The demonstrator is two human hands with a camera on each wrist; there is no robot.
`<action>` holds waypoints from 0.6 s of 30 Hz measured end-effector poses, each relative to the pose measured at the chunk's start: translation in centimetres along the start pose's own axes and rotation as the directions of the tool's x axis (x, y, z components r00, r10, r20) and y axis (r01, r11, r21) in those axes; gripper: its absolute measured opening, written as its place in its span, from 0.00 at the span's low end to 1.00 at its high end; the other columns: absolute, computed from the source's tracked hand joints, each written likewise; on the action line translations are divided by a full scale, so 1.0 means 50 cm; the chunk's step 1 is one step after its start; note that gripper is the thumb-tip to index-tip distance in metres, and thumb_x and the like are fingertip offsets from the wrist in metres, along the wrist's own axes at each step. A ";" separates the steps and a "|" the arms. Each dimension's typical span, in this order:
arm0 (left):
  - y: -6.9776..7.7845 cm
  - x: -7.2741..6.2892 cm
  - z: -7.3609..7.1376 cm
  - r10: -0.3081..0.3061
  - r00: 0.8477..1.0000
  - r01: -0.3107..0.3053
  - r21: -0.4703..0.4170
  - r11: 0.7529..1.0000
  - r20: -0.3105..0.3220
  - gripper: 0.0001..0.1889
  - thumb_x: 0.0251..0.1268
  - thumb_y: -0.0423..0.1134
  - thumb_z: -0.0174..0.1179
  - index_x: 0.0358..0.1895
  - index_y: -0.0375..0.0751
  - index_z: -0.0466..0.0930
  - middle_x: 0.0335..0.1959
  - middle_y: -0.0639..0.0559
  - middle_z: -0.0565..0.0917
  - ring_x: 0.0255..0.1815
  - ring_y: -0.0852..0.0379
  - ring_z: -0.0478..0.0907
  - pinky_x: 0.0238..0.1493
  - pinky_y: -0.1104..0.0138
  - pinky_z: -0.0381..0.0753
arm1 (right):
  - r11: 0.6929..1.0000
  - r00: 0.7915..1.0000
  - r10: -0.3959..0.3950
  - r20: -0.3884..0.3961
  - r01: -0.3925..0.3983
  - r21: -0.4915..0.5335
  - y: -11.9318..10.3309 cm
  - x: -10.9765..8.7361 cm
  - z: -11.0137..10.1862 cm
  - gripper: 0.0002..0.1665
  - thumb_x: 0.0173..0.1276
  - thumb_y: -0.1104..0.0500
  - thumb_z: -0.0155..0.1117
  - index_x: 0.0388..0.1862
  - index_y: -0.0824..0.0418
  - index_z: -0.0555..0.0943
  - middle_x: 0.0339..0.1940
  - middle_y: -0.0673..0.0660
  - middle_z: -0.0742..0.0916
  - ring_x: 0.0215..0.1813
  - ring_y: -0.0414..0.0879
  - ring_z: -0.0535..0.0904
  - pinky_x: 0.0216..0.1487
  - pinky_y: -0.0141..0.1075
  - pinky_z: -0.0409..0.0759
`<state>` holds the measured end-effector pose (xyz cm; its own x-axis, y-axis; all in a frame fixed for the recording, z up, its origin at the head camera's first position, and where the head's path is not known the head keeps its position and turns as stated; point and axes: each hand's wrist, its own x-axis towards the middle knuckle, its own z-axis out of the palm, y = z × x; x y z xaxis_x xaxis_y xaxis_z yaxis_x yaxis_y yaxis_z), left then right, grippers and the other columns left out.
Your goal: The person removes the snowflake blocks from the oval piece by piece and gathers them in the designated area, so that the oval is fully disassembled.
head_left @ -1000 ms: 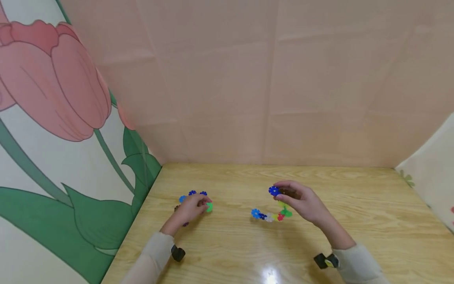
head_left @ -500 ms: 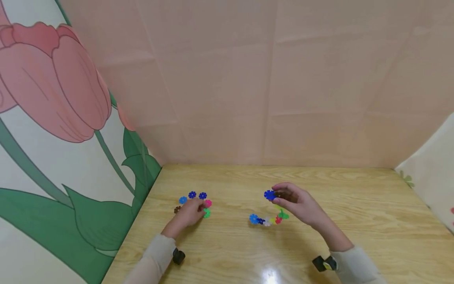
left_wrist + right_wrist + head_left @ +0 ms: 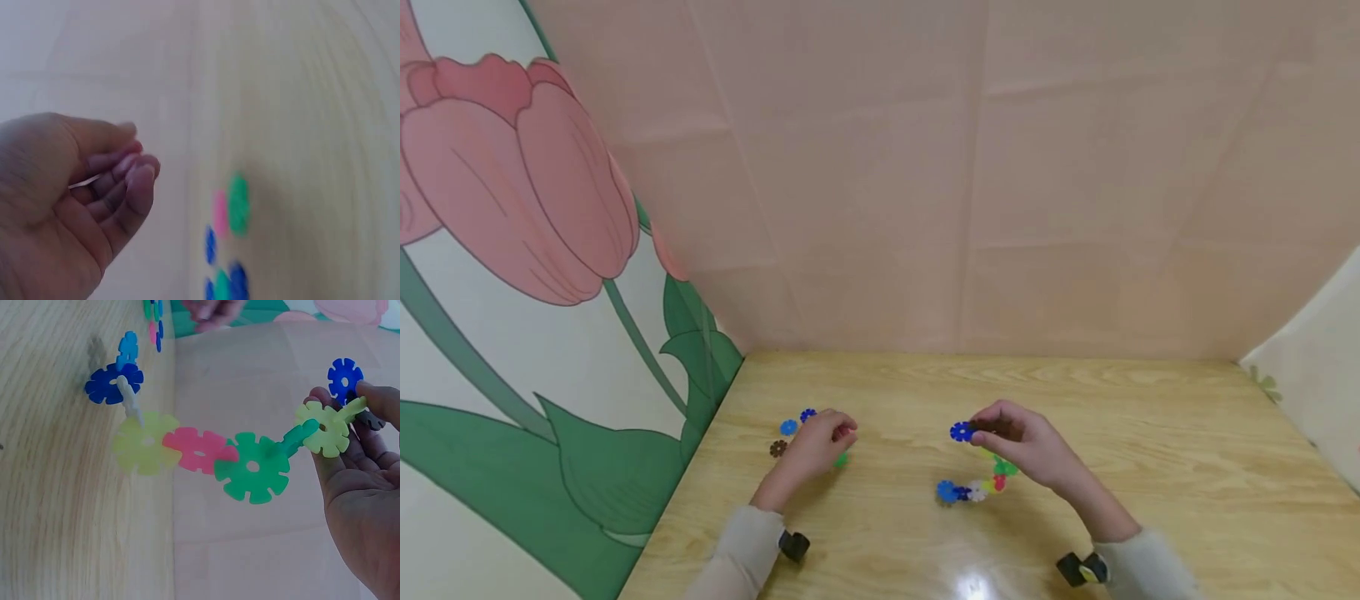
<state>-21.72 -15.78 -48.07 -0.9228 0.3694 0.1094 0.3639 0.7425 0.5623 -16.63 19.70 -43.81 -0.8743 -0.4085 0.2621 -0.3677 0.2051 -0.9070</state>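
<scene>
My right hand pinches one end of a chain of interlocking plastic snowflake discs. At that end, a dark blue disc sticks out past the fingertips, with a dark brown disc beside it, partly covered by the fingers. From the grip the chain hangs in a curve through yellow, green, red, white and blue discs to a light blue disc low over the table. My left hand hovers over a group of loose discs, fingers loosely curled, nothing visible between them.
Among the loose discs on the wooden table are a brown one, a light blue one, a green one and a pink one. A pinkish cloth stands behind the table, a tulip-print panel at left.
My left hand reached down at the pink disc, then rose off the group and shifted slightly right. My right hand moved left and towards the near side, carrying the chain.
</scene>
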 end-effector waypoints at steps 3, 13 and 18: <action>0.044 0.002 -0.001 0.106 0.994 -0.106 -0.061 0.992 -0.007 0.10 0.74 0.40 0.61 0.50 0.41 0.84 0.38 0.59 0.80 0.38 0.64 0.77 0.40 0.69 0.79 | 1.000 1.000 -0.018 0.005 0.018 0.010 0.003 0.000 0.005 0.10 0.74 0.63 0.64 0.50 0.66 0.79 0.46 0.62 0.87 0.46 0.45 0.85 0.45 0.35 0.85; 0.187 -0.004 0.006 0.248 0.967 -0.226 -0.269 0.936 0.053 0.19 0.75 0.52 0.59 0.60 0.46 0.80 0.46 0.57 0.82 0.45 0.66 0.78 0.45 0.72 0.81 | 0.998 0.997 -0.059 0.054 0.059 -0.002 0.006 -0.006 0.014 0.07 0.74 0.64 0.64 0.48 0.62 0.80 0.45 0.60 0.86 0.44 0.45 0.85 0.45 0.39 0.85; 0.226 0.000 0.024 0.277 0.954 -0.230 -0.315 0.921 0.111 0.27 0.71 0.56 0.62 0.65 0.45 0.76 0.49 0.58 0.81 0.44 0.68 0.78 0.45 0.74 0.82 | 0.995 0.995 -0.095 0.042 0.095 0.013 0.008 -0.008 0.017 0.07 0.74 0.66 0.62 0.49 0.62 0.80 0.45 0.60 0.86 0.45 0.45 0.84 0.46 0.38 0.85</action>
<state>-17.46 -6.70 -42.69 -0.7659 0.6203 0.1690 0.5079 0.4226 0.7506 -16.19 19.20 -44.55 -0.8212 -0.4633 0.3333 -0.4450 0.1540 -0.8822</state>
